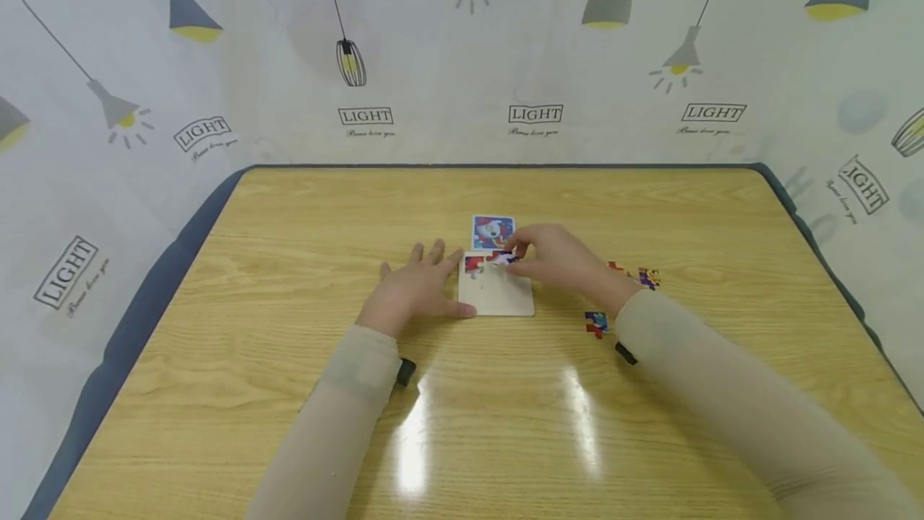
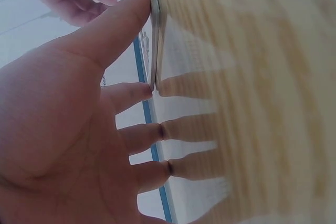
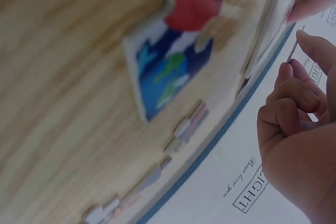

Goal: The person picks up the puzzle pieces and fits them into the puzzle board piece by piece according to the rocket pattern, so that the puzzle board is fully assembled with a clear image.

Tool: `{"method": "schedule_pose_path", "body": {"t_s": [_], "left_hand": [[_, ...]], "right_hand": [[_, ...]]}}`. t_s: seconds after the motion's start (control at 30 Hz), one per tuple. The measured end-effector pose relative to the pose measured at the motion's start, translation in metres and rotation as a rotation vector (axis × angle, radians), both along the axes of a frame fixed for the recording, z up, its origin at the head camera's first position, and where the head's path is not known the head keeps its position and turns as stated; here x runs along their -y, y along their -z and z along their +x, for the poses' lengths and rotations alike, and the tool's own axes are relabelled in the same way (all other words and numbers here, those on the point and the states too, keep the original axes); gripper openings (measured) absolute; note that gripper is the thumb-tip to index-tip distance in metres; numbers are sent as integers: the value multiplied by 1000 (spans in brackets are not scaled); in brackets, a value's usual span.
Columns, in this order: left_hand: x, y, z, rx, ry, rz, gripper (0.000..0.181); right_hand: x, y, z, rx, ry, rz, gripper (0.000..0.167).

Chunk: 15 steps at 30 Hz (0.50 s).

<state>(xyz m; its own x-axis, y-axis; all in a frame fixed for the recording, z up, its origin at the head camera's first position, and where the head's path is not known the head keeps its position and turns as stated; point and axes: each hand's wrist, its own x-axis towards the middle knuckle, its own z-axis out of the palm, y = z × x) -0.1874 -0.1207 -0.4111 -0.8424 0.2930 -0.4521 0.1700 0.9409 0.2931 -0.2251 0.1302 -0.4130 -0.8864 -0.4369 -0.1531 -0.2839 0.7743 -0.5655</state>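
Observation:
A pale square puzzle board point(image 1: 496, 300) lies flat on the wooden table. My left hand point(image 1: 415, 289) spreads along its left side, thumb at the near corner and forefinger at the far corner; in the left wrist view the thumb point(image 2: 123, 22) touches the board's edge. A red puzzle piece point(image 1: 472, 264) sits in the board's far left corner. Over the far right part, my right hand point(image 1: 552, 257) pinches a puzzle piece point(image 1: 503, 258) between thumb and forefinger. That piece shows edge-on in the right wrist view; whether it touches the board I cannot tell.
A colourful picture card point(image 1: 493, 231) lies just beyond the board. Loose puzzle pieces lie on the right: one blue and red piece point(image 1: 595, 323) nearer, and others point(image 1: 649, 278) farther back, partly behind the right forearm. A patterned curtain point(image 1: 447, 135) stands behind the table.

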Motion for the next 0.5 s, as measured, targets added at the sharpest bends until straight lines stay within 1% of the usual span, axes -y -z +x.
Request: {"method": "schedule_pose_path", "body": {"t_s": [0.17, 0.33, 0.47, 0.5], "left_hand": [[0, 0, -1, -3, 7, -6, 106], [0, 0, -2, -2, 11, -10, 106], [0, 0, -2, 8, 17, -10, 106], [2, 3, -4, 2, 21, -1, 107]], "right_hand": [[7, 6, -4, 10, 3, 15, 31], [12, 8, -6, 12, -10, 28, 32], [15, 10, -6, 27, -6, 35, 32], [15, 10, -7, 28, -7, 38, 32]]}}
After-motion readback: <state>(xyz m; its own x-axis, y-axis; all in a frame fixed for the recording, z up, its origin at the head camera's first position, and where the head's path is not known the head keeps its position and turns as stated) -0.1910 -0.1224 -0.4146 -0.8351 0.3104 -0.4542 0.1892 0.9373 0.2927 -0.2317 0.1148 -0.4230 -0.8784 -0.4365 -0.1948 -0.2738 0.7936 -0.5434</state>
